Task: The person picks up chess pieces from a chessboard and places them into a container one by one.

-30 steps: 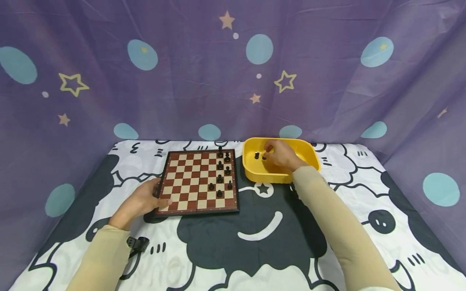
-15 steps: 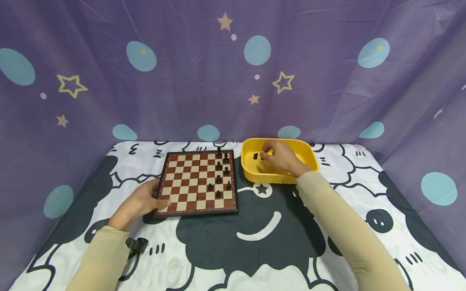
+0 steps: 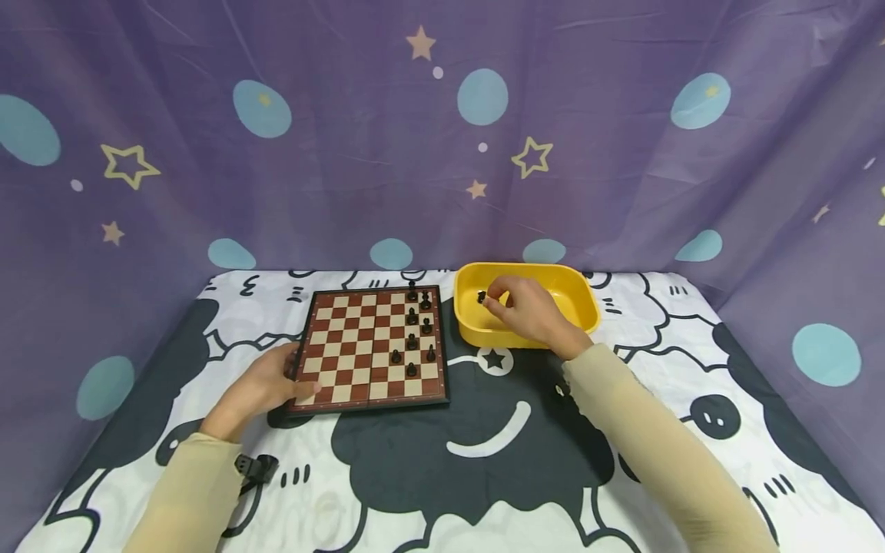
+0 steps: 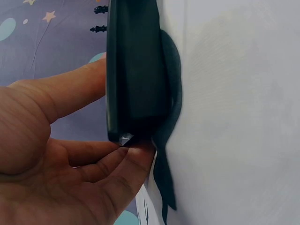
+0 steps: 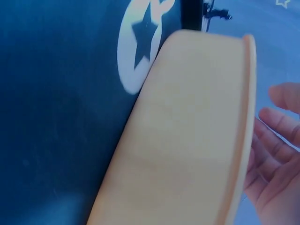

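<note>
A folding chessboard (image 3: 349, 343), seen edge-on as a dark slab (image 4: 140, 65) in the left wrist view, lies flat at centre-left. My left hand (image 3: 266, 382) grips its near left corner, thumb on top and the other fingers at the edge and underside. Several black chess pieces (image 3: 411, 342) stand along the board's right side. Right of it is a yellow bin (image 3: 498, 338). My right hand (image 3: 528, 311) hangs over the bin, fingers bent with thumb and index tips close together. Whether a piece is between them is not visible. One black chess piece (image 3: 482, 296) shows beside the fingertips.
A cartoon-patterned cloth (image 3: 484, 476) covers the table. A purple curtain (image 3: 346, 153) rises directly behind board and bin. Near the left sleeve sits a small black device (image 3: 257, 468).
My right hand has shifted slightly left and nearer over the bin. Of two black pieces seen by its fingertips earlier, one now shows. My left hand stays on the board.
</note>
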`<state>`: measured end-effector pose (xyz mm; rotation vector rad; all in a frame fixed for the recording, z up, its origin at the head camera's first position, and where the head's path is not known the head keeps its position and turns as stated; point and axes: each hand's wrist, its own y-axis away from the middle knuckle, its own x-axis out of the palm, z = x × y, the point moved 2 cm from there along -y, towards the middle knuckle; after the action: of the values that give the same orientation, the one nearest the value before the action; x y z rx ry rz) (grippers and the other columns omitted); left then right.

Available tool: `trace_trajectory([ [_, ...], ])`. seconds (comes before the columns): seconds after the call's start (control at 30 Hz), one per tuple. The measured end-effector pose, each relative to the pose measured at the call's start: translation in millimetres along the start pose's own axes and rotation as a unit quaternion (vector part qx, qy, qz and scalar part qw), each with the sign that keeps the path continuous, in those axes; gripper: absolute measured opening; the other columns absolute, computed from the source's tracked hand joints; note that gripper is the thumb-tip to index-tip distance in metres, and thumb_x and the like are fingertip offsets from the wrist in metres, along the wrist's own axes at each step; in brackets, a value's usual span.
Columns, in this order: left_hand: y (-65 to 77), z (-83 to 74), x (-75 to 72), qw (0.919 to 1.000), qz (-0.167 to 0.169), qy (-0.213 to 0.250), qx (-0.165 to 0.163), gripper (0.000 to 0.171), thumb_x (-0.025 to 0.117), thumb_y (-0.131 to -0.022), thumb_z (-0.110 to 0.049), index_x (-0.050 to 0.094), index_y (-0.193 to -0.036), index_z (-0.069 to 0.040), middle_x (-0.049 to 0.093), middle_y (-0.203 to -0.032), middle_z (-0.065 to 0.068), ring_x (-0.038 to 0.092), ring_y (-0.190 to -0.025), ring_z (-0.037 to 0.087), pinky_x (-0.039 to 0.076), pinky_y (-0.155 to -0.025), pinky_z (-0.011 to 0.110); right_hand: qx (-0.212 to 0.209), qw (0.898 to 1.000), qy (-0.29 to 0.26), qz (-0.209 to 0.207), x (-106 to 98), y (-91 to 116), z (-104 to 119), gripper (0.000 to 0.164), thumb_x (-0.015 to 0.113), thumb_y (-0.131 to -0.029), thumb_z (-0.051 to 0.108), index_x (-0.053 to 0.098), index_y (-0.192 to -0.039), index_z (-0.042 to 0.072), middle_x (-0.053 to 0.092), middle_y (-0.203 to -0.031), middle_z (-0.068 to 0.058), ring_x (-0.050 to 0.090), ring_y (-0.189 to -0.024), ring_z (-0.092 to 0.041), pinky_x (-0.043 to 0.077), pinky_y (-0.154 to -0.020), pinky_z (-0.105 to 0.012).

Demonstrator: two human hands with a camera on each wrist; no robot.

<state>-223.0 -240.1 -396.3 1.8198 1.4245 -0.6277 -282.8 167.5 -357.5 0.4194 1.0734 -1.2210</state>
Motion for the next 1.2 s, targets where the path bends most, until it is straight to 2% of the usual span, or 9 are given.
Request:
trace_trajectory([
  [0.27,-0.2,-1.6,2.3,1.0,0.003,-0.002,0.0,0.085,0.079,-0.079,-0.023,0.032,-0.14,0.01,0.058,-0.11,0.024,0.057,-0.097,0.033,0.045,-0.081,0.049,-0.018,0.999,-0.014,-0.043,2.2,19.0,8.4,0.022,0.067,-0.09,0.029,0.068,-0.103,0.011,0.065,-0.096,0.0,0.057,-0.075,-0.019,0.047,-0.066,-0.031],
  [0.5,-0.4,-2.6,5.5,1.0,0.003,0.0,-0.002,0.083,0.08,-0.079,-0.023,0.033,-0.139,0.011,0.058,-0.11,0.024,0.057,-0.096,0.033,0.046,-0.081,0.048,-0.033,0.997,-0.03,-0.06,6.4,32.0,18.8,0.024,0.07,-0.088,0.026,0.069,-0.103,0.007,0.067,-0.095,-0.001,0.06,-0.075,-0.022,0.047,-0.065,-0.03],
  [0.83,0.2,-2.8,9.2,1.0,0.004,0.007,0.002,0.082,0.079,-0.079,-0.021,0.034,-0.139,0.011,0.06,-0.108,0.023,0.059,-0.094,0.031,0.045,-0.081,0.048,-0.059,0.996,-0.039,-0.055,16.9,42.6,37.9,0.022,0.07,-0.087,0.025,0.069,-0.104,0.011,0.066,-0.098,0.0,0.057,-0.073,-0.013,0.046,-0.063,-0.028],
  [1.0,-1.1,-2.0,5.0,1.0,0.005,0.002,0.001,0.085,0.08,-0.079,-0.023,0.031,-0.14,0.012,0.059,-0.109,0.025,0.058,-0.095,0.033,0.045,-0.081,0.049,-0.075,0.995,-0.042,-0.052,24.6,40.7,47.2,0.021,0.071,-0.087,0.024,0.068,-0.103,0.01,0.065,-0.093,0.002,0.057,-0.07,-0.012,0.046,-0.06,-0.026],
  [1.2,-0.7,-2.7,-0.5,1.0,0.003,-0.009,0.001,0.087,0.081,-0.078,-0.024,0.032,-0.14,0.012,0.057,-0.111,0.027,0.056,-0.098,0.036,0.043,-0.084,0.053,-0.086,0.994,-0.048,-0.042,32.6,36.4,58.0,0.021,0.07,-0.088,0.024,0.068,-0.104,0.011,0.065,-0.098,0.001,0.059,-0.071,-0.015,0.046,-0.062,-0.026],
])
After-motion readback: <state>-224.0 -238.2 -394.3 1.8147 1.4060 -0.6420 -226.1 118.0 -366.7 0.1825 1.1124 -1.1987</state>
